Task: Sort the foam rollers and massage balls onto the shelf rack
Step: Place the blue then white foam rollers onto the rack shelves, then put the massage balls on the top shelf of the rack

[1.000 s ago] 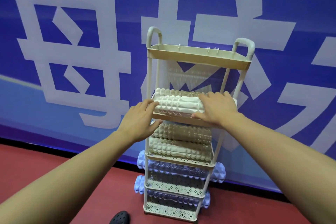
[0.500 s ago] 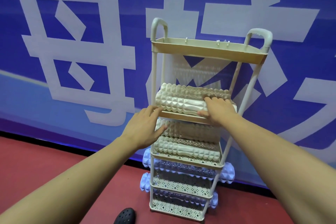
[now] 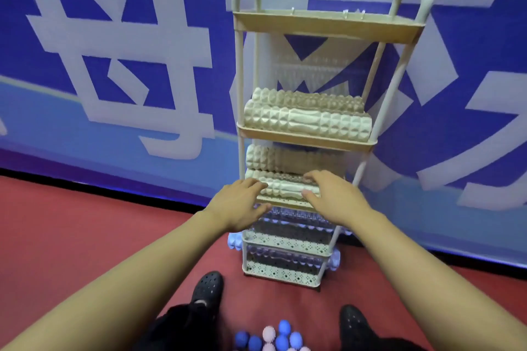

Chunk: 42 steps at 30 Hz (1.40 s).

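Both hands [image 3: 288, 202] open at third-tier cream roller [image 3: 285, 189], front edge.

- There is one view only, from a wide-angle camera on the person's head, so no second view shares the scene.
- It looks forward and down, straight at the front of the shelf rack [image 3: 306, 138], which stands against a blue banner [image 3: 114, 65] with large white characters.
- It is near: both forearms run in from the bottom corners, and the left hand [image 3: 238, 208] and right hand [image 3: 333, 199] sit mid-frame.
- The bottom edge takes in black shoes [image 3: 206, 288] and a cluster of balls [image 3: 273, 338] on the red floor [image 3: 71, 236].
- Straight lines bow toward the frame's edges.
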### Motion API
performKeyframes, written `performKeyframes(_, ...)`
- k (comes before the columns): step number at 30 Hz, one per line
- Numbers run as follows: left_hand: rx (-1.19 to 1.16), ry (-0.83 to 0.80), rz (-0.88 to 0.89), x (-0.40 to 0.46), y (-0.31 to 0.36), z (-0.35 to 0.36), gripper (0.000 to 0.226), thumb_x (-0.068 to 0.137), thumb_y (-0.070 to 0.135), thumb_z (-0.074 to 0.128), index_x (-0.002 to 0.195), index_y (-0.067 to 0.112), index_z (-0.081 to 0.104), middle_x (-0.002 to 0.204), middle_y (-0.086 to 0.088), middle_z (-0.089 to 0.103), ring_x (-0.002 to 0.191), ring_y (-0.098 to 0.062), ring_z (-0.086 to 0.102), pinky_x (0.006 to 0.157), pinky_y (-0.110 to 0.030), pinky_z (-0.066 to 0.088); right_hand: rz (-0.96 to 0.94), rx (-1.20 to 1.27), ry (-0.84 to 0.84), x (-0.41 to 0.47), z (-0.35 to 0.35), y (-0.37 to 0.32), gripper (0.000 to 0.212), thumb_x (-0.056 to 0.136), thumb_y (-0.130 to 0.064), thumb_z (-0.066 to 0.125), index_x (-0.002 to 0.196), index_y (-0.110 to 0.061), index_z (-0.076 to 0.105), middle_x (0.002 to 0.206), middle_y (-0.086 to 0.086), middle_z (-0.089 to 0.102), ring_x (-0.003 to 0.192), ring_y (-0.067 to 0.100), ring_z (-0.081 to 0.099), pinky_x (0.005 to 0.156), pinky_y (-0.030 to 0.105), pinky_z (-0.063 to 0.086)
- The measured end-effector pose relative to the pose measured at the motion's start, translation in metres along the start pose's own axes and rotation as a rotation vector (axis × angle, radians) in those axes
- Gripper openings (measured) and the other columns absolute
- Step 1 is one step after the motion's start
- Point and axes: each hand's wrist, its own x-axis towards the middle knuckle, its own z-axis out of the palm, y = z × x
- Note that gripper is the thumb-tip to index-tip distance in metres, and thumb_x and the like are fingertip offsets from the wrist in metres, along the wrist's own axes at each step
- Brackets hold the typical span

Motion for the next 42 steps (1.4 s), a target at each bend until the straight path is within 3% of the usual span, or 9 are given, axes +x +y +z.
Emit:
performKeyframes(3,-0.078,-0.243,-0.033,-0.015,0.008,0.039,0.050,0.099,0.049,0.051,0.138,0.019,0.054,0.143,-0.009,0.054,0.126,-0.031,0.053,0.100,-0.041,0.046,0.077,-0.033,-0.308,-0.026,0.052,0.007,0.055,0.099,-0.049,0.053,0.146,-0.023,0.044,0.141,0.004,0.058,0.123,0.027,0.058,0.096,0.041,0.051)
performKeyframes(5,-0.140,-0.386,-0.047,-0.026,0.014,0.068,0.051,0.099,0.046,0.053,0.139,0.015,0.055,0.141,-0.011,0.057,0.127,-0.031,0.054,0.102,-0.035,0.044,0.108,-0.024,-0.421,-0.041,0.086,0.011,0.055,0.097,-0.051,0.054,0.144,-0.023,0.046,0.140,0.004,0.059,0.124,0.027,0.058,0.099,0.042,0.050)
performKeyframes(7,-0.191,-0.469,-0.057,-0.036,0.020,0.100,0.048,0.100,0.042,0.055,0.138,0.013,0.056,0.138,-0.012,0.060,0.126,-0.031,0.055,0.098,-0.030,0.042,0.136,0.001,-0.475,-0.055,0.118,0.017,0.055,0.095,-0.052,0.057,0.141,-0.024,0.049,0.139,0.004,0.060,0.124,0.028,0.058,0.101,0.040,0.048)
performKeyframes(12,-0.246,-0.601,-0.117,-0.052,0.028,0.191,0.054,0.099,0.042,0.056,0.145,0.015,0.050,0.146,-0.010,0.054,0.133,-0.027,0.051,0.106,-0.029,0.038,0.197,0.058,-0.591,-0.084,0.201,0.040,0.059,0.093,-0.051,0.060,0.143,-0.023,0.049,0.144,0.005,0.056,0.130,0.026,0.054,0.105,0.036,0.045)
performKeyframes(20,-0.344,-0.765,-0.237,-0.053,0.020,0.334,0.052,0.098,0.039,0.055,0.145,0.019,0.045,0.139,-0.015,0.053,0.129,-0.030,0.051,0.107,-0.033,0.039,0.371,0.247,-0.785,-0.117,0.342,0.100,0.064,0.086,-0.049,0.068,0.141,-0.024,0.047,0.143,0.004,0.057,0.127,0.026,0.056,0.105,0.037,0.045)
performKeyframes(26,-0.349,-0.801,-0.287,-0.034,0.003,0.430,0.058,0.097,0.040,0.055,0.150,0.023,0.038,0.140,-0.014,0.048,0.126,-0.038,0.052,0.109,-0.039,0.039,0.580,0.443,-0.770,-0.108,0.443,0.134,0.081,0.085,-0.047,0.071,0.154,-0.028,0.032,0.151,0.007,0.049,0.135,0.027,0.051,0.110,0.035,0.040)
performKeyframes(33,-0.398,-0.780,-0.306,-0.008,-0.010,0.524,0.064,0.097,0.041,0.056,0.153,0.023,0.032,0.144,-0.012,0.041,0.129,-0.038,0.045,0.111,-0.043,0.035,0.774,0.571,-0.666,-0.111,0.544,0.146,0.070,0.093,-0.046,0.064,0.154,-0.031,0.034,0.146,0.018,0.048,0.139,0.035,0.039,0.116,0.040,0.029)
performKeyframes(38,-0.465,-0.764,-0.304,0.013,-0.007,0.569,0.068,0.093,0.059,0.048,0.154,0.050,0.019,0.139,-0.009,0.035,0.122,-0.038,0.040,0.113,-0.050,0.033,0.757,0.619,-0.614,-0.110,0.578,0.147,0.066,0.096,-0.053,0.052,0.155,-0.033,0.031,0.155,0.014,0.039,0.143,0.034,0.032,0.116,0.039,0.019)
performKeyframes(42,-0.416,-0.799,-0.262,0.019,0.000,0.589,0.064,0.099,0.055,0.046,0.156,0.049,0.016,0.142,-0.013,0.030,0.123,-0.038,0.036,0.115,-0.047,0.028,0.711,0.624,-0.633,-0.108,0.587,0.147,0.054,0.100,-0.040,0.055,0.151,-0.028,0.039,0.148,0.010,0.049,0.137,0.031,0.038,0.112,0.036,0.022)
